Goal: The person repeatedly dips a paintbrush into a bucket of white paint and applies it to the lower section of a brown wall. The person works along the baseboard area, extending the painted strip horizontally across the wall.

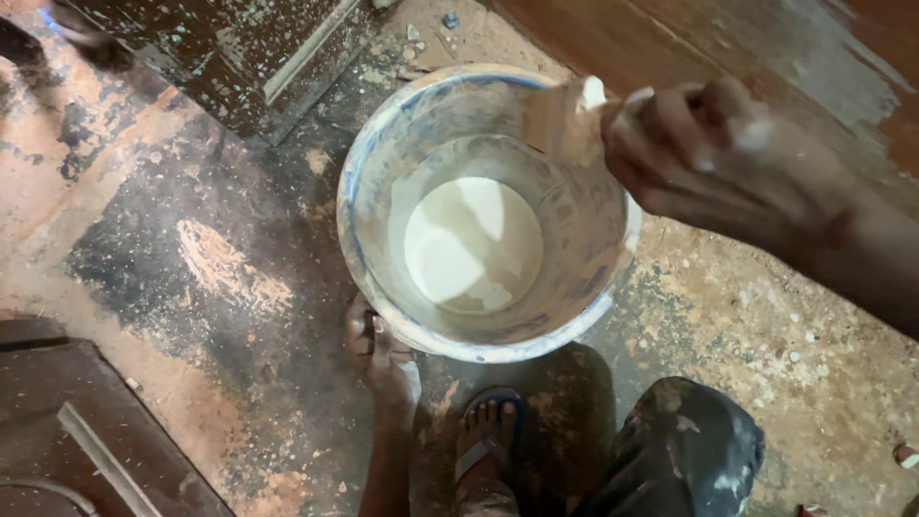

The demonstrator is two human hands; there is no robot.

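**Bucket steadied at the rim, scraper held over the paste**

Your right hand (728, 158) is closed tight around the handle of a flat scraper (565, 120), knuckles up, dusted white. The blade points left and rests against the inner wall of the bucket (369, 206), just below the far rim. The blade looks thin and probably stiff with a little spring; its coat of paste likely makes the handle slick, so a full-fist grip well back on the handle suits it.

Your left hand (383, 359) sits low at the near side of the bucket, fingers curled against the outer wall under the rim. You cannot tell from this view whether it truly clasps the wall or only presses on it.

The bucket stands on the dusty floor (201, 268) between your 2 hands, right in front of your sandalled foot (486, 431) and paint-spattered knee (684, 450). Only a shallow pool of white paste (469, 244) covers its bottom, so it probably weighs little and would slide or tip easily when you push the blade against the wall. The wall is smeared and likely slippery; the rolled rim is the surest place to hold it.

A dark panelled door (239, 48) lies beyond, well apart.
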